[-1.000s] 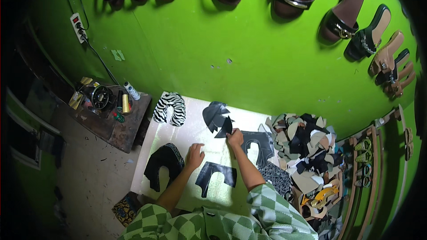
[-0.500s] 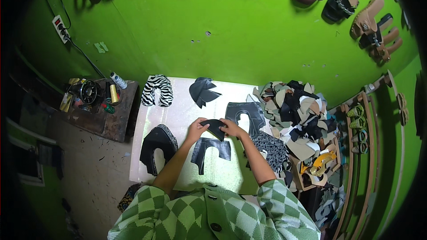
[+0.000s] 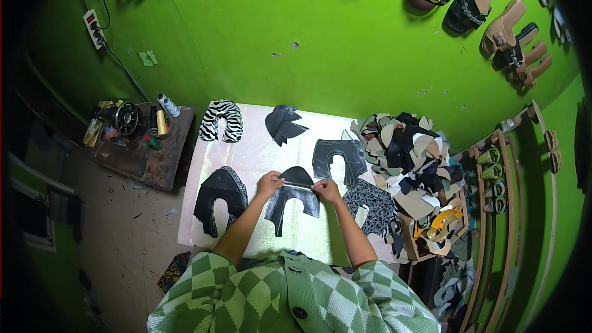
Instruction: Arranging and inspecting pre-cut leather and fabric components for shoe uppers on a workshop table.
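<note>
A black half-moon piece, seemingly leather (image 3: 296,176), lies level between my hands, its straight edge facing me. My left hand (image 3: 270,184) pinches its left corner, and the fingers of my right hand (image 3: 326,190) close on the right one. Directly below that edge is a glossy black U-shaped piece (image 3: 288,197) on the white table (image 3: 253,142), its legs pointing toward me. The two pieces meet or slightly overlap; whether they touch I cannot tell. A stack of black U-shaped pieces (image 3: 217,192) rests left of my left forearm.
Zebra-print U-shapes (image 3: 213,111) and fanned black half-moons (image 3: 285,124) lie at the back. Right of my hands are another black U-shape (image 3: 353,154), grey-patterned pieces (image 3: 376,200) and heaped scraps (image 3: 404,148). A sewing machine (image 3: 126,118) stands left; a wooden rack (image 3: 513,209) stands right.
The half-moon piece was tilted and bent between my hands; now it is spread flatter, against the top of the U-shaped piece. My hands have moved slightly apart and lower.
</note>
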`<action>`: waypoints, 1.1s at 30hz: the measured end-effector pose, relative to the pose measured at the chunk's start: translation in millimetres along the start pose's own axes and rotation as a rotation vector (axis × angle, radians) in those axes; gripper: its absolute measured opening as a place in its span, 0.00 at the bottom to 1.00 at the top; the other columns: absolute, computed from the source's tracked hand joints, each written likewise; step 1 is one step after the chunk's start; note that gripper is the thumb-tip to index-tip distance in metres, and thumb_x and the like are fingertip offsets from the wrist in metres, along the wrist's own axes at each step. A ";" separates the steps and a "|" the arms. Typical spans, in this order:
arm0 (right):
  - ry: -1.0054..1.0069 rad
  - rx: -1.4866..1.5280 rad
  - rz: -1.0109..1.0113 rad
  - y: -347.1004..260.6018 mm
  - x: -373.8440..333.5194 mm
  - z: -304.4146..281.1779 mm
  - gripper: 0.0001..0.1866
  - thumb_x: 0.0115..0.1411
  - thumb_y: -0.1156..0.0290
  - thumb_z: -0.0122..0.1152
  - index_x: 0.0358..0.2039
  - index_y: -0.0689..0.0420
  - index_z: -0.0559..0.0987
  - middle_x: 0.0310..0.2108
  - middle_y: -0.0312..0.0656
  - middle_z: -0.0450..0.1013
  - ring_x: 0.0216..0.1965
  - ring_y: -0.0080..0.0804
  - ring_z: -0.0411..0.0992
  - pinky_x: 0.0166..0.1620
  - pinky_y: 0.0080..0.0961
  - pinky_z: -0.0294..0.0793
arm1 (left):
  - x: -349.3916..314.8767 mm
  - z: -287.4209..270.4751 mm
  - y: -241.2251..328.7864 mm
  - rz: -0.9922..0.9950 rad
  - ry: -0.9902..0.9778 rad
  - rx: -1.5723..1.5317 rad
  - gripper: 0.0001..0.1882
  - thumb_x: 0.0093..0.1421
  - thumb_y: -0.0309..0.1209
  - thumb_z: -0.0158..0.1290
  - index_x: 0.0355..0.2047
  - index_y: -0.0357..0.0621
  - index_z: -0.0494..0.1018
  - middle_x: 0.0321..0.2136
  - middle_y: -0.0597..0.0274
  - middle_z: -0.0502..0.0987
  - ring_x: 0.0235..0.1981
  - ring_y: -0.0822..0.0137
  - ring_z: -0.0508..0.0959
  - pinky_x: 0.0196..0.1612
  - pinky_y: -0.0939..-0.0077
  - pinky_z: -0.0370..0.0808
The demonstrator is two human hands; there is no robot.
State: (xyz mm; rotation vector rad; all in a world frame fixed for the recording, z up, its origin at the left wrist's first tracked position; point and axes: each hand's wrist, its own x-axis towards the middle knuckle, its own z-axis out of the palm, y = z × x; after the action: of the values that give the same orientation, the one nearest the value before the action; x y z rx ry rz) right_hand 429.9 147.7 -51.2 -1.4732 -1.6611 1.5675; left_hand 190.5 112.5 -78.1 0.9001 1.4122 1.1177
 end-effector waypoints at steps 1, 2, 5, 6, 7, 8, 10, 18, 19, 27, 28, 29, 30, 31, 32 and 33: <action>0.088 -0.045 0.002 2.7 -1.6 3.0 0.08 0.47 0.71 0.63 0.23 0.63 0.77 0.18 0.34 0.72 0.19 0.16 0.66 0.24 0.15 0.65 | -0.8 -0.9 -3.3 -0.023 0.058 0.147 0.09 0.49 0.25 0.57 0.31 0.38 0.70 0.24 0.59 0.76 0.23 0.75 0.75 0.26 0.85 0.72; 0.176 -0.090 0.005 5.3 -2.7 5.4 0.08 0.46 0.71 0.64 0.23 0.63 0.78 0.17 0.34 0.71 0.18 0.16 0.65 0.24 0.15 0.64 | -1.6 -2.2 -6.5 -0.023 0.059 0.145 0.09 0.49 0.25 0.57 0.31 0.38 0.70 0.24 0.59 0.76 0.23 0.75 0.75 0.26 0.85 0.72; 0.274 -0.145 0.002 13.0 -4.3 9.8 0.08 0.42 0.69 0.66 0.21 0.61 0.79 0.17 0.38 0.73 0.18 0.22 0.68 0.26 0.19 0.67 | -1.6 -5.0 -17.0 -0.005 0.115 0.144 0.10 0.46 0.28 0.59 0.29 0.40 0.72 0.20 0.60 0.77 0.20 0.74 0.76 0.24 0.83 0.71; 0.276 -0.145 0.004 15.9 -5.4 10.4 0.08 0.42 0.69 0.66 0.21 0.61 0.79 0.17 0.38 0.73 0.18 0.22 0.68 0.26 0.19 0.67 | -0.9 -5.1 -20.6 -0.022 0.133 0.172 0.11 0.45 0.28 0.60 0.29 0.41 0.72 0.21 0.60 0.77 0.21 0.74 0.76 0.25 0.83 0.71; 0.276 -0.126 -0.004 17.3 -6.5 11.6 0.08 0.43 0.71 0.65 0.22 0.61 0.79 0.17 0.36 0.72 0.18 0.20 0.67 0.25 0.17 0.66 | 0.0 -6.2 -25.1 -0.038 0.153 0.200 0.12 0.44 0.29 0.61 0.29 0.42 0.73 0.22 0.60 0.77 0.22 0.73 0.76 0.25 0.82 0.71; 0.276 -0.106 -0.011 18.6 -7.6 12.5 0.07 0.44 0.72 0.65 0.23 0.61 0.78 0.17 0.34 0.72 0.19 0.17 0.66 0.25 0.16 0.66 | 1.0 -7.5 -29.5 -0.040 0.152 0.201 0.12 0.44 0.29 0.61 0.29 0.42 0.73 0.22 0.60 0.77 0.22 0.73 0.76 0.25 0.82 0.71; 0.296 -0.122 0.001 20.3 -9.8 13.6 0.07 0.43 0.72 0.65 0.22 0.61 0.78 0.17 0.35 0.72 0.19 0.17 0.66 0.25 0.16 0.66 | 2.3 -9.3 -34.9 -0.017 0.205 0.285 0.12 0.42 0.30 0.62 0.28 0.43 0.73 0.22 0.61 0.77 0.23 0.71 0.77 0.26 0.81 0.71; 0.386 -0.130 0.052 21.8 -11.2 16.4 0.08 0.43 0.72 0.66 0.21 0.62 0.78 0.18 0.36 0.73 0.19 0.18 0.67 0.25 0.17 0.67 | -6.3 -3.6 -20.5 -0.083 0.223 0.269 0.12 0.42 0.30 0.61 0.28 0.42 0.73 0.25 0.60 0.78 0.25 0.71 0.77 0.29 0.78 0.72; 0.386 -0.143 0.045 20.0 -10.9 17.2 0.08 0.42 0.71 0.66 0.21 0.62 0.78 0.18 0.36 0.73 0.19 0.18 0.67 0.25 0.17 0.67 | -6.8 -4.7 -20.2 -0.093 0.232 0.272 0.12 0.42 0.30 0.61 0.27 0.41 0.73 0.25 0.59 0.78 0.25 0.70 0.77 0.29 0.77 0.72; 0.368 -0.146 0.037 12.5 -13.5 15.3 0.09 0.42 0.70 0.67 0.21 0.61 0.78 0.17 0.36 0.73 0.18 0.18 0.67 0.24 0.17 0.66 | -12.5 -4.2 -15.2 -0.047 0.269 0.405 0.12 0.43 0.31 0.61 0.27 0.42 0.73 0.26 0.59 0.78 0.28 0.66 0.77 0.33 0.76 0.72; 0.370 -0.133 0.049 12.5 -13.8 14.7 0.09 0.41 0.69 0.67 0.20 0.60 0.78 0.17 0.37 0.73 0.19 0.21 0.68 0.26 0.19 0.67 | -14.0 -3.7 -13.8 -0.050 0.274 0.396 0.12 0.43 0.32 0.61 0.27 0.43 0.73 0.26 0.59 0.78 0.28 0.67 0.77 0.32 0.76 0.72; 0.373 -0.121 0.061 12.4 -14.0 14.6 0.09 0.40 0.68 0.67 0.19 0.60 0.78 0.17 0.39 0.73 0.19 0.24 0.70 0.27 0.20 0.68 | -15.3 -3.5 -12.3 -0.053 0.274 0.396 0.12 0.43 0.32 0.61 0.27 0.43 0.73 0.26 0.59 0.78 0.28 0.67 0.77 0.32 0.76 0.72; 0.371 -0.121 0.063 12.4 -14.2 15.0 0.09 0.40 0.68 0.67 0.19 0.60 0.78 0.17 0.39 0.73 0.19 0.24 0.70 0.27 0.20 0.68 | -16.5 -3.5 -10.7 -0.058 0.283 0.423 0.11 0.43 0.32 0.61 0.27 0.43 0.73 0.26 0.59 0.78 0.28 0.67 0.77 0.32 0.76 0.72; 0.370 -0.132 0.063 12.4 -13.9 14.7 0.09 0.40 0.68 0.67 0.19 0.59 0.78 0.17 0.39 0.73 0.19 0.24 0.70 0.27 0.20 0.68 | -17.4 -2.8 -7.8 -0.062 0.292 0.451 0.11 0.43 0.32 0.61 0.27 0.43 0.73 0.26 0.60 0.78 0.28 0.67 0.77 0.32 0.77 0.72; 0.368 -0.142 0.064 12.5 -13.8 14.3 0.09 0.40 0.68 0.67 0.19 0.59 0.78 0.17 0.39 0.73 0.19 0.24 0.70 0.27 0.21 0.68 | -18.5 -1.7 -4.9 -0.064 0.290 0.451 0.11 0.43 0.32 0.61 0.27 0.43 0.73 0.26 0.60 0.78 0.28 0.67 0.77 0.32 0.77 0.72; 0.369 -0.143 0.066 12.7 -14.1 14.4 0.09 0.40 0.68 0.67 0.19 0.59 0.78 0.17 0.39 0.73 0.19 0.24 0.70 0.27 0.21 0.68 | -19.8 -0.6 -2.2 -0.067 0.293 0.448 0.11 0.43 0.32 0.61 0.27 0.43 0.73 0.25 0.60 0.78 0.28 0.67 0.77 0.32 0.76 0.72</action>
State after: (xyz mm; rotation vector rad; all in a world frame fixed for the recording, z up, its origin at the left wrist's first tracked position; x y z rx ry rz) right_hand 427.6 126.5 -61.6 -1.7802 -1.5437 1.1380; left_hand 192.8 93.0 -74.7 1.0178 1.9712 0.9225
